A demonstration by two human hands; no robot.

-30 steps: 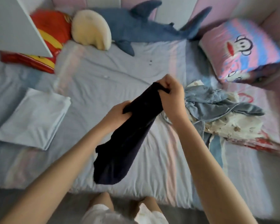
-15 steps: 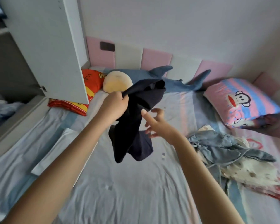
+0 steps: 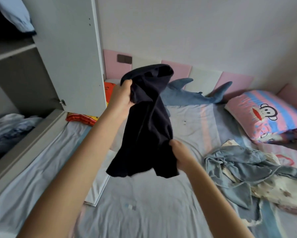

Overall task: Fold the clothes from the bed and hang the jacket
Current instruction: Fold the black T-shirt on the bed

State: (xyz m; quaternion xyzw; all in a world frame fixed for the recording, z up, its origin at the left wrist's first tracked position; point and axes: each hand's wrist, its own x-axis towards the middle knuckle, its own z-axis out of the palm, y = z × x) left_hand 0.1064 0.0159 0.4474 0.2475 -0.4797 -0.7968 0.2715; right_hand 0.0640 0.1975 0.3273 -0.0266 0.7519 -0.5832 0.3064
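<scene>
A dark navy garment (image 3: 149, 121) hangs in the air above the bed (image 3: 144, 212). My left hand (image 3: 122, 98) grips its upper edge, raised high. Lower down, my right hand (image 3: 180, 155) pinches its right side near the hem. On the right of the bed lies a heap of unfolded clothes (image 3: 250, 170), with a blue denim piece on top of a pale printed one. A folded white cloth (image 3: 99, 188) lies on the sheet, partly hidden behind my left forearm.
An open white wardrobe door (image 3: 67, 52) stands at the left, with shelves and folded things (image 3: 10, 127) behind it. A blue shark plush (image 3: 192, 97), a red cushion (image 3: 82, 116) and a pink striped monkey pillow (image 3: 268, 115) lie along the padded headboard.
My left hand has lifted the dark garment higher. My right hand, which had let go half a second ago, has taken hold of the garment's lower right side. The view has tilted up.
</scene>
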